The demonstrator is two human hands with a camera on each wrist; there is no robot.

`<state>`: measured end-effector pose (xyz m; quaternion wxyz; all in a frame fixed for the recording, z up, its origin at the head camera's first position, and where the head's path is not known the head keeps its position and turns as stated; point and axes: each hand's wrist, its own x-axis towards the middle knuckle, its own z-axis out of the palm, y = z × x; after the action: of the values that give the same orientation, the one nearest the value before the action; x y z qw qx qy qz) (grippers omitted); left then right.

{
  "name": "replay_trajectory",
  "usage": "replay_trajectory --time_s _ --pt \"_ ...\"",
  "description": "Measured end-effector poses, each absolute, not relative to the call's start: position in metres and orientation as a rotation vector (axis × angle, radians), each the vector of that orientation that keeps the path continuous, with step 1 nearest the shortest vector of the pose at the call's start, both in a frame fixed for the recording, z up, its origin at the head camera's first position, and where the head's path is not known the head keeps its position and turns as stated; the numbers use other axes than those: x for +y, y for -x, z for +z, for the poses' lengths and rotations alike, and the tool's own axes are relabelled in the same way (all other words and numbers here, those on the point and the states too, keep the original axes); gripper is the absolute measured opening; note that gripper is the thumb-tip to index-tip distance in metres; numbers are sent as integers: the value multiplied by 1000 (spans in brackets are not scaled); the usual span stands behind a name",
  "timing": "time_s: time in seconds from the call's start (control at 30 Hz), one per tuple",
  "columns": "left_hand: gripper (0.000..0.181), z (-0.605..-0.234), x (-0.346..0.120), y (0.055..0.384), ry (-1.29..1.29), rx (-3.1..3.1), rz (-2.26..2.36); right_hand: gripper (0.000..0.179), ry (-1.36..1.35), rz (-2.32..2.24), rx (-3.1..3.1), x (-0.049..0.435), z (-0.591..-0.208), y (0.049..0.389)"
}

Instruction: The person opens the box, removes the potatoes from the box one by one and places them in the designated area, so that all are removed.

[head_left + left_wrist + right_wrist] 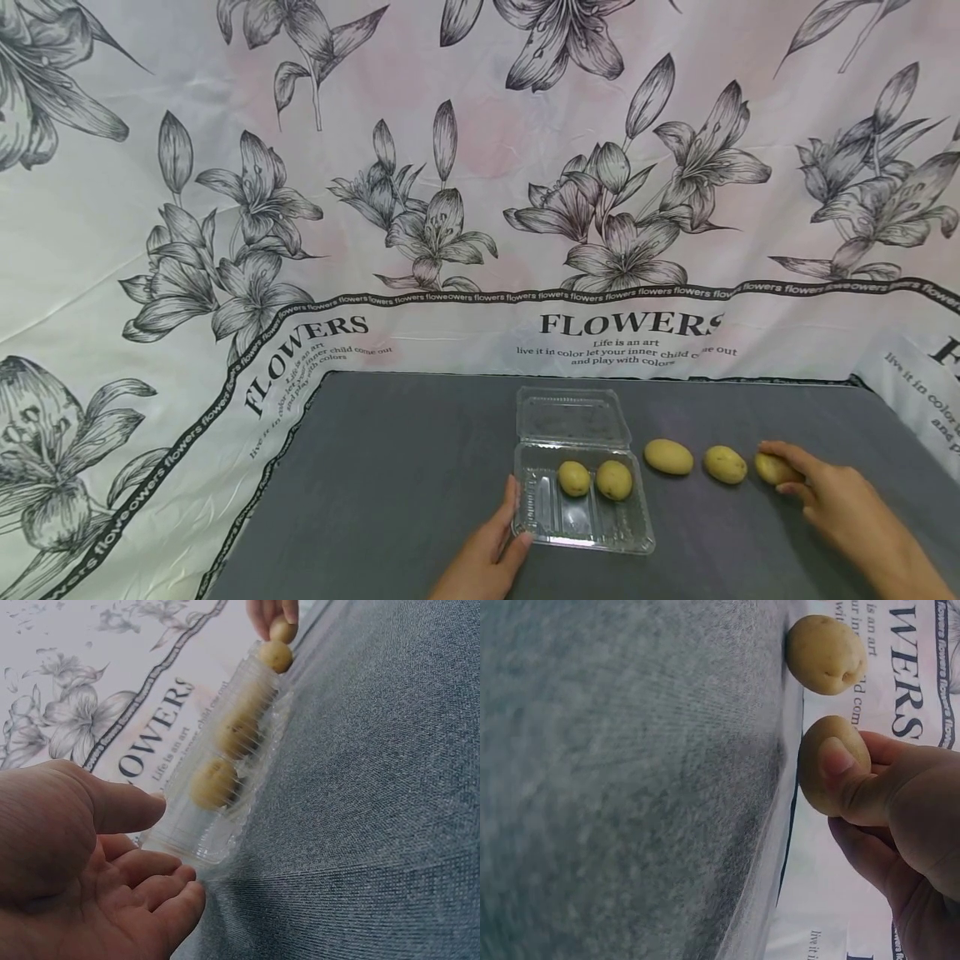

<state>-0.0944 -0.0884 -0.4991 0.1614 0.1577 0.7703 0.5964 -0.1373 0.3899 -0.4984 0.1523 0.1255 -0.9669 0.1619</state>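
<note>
A clear plastic clamshell box point(547, 533) lies on the table with its lid point(573, 415) folded back. Two small yellow potatoes, one left point(574, 479) and one right point(614, 481), sit inside it. At the box's left side, my left hand point(483, 550) touches the edge near the front corner, its fingers loosely extended in the left wrist view. To the right of the box are two more potatoes, a longer one point(669, 457) and a rounder one point(725, 465). My right hand point(843, 496) pinches another potato point(825, 769) between thumb and fingers, just right of that row.
The dark grey cloth-covered table point(390, 475) spreads out around the box. Behind it hangs a white curtain point(480, 333) printed with lilies and lettering, which also comes down along the left and right sides.
</note>
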Motion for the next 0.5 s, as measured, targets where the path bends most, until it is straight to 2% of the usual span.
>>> replay_trajectory --time_s 0.5 --pt "77 -501 -88 95 -486 2198 1715 52 -323 464 -2854 393 -497 142"
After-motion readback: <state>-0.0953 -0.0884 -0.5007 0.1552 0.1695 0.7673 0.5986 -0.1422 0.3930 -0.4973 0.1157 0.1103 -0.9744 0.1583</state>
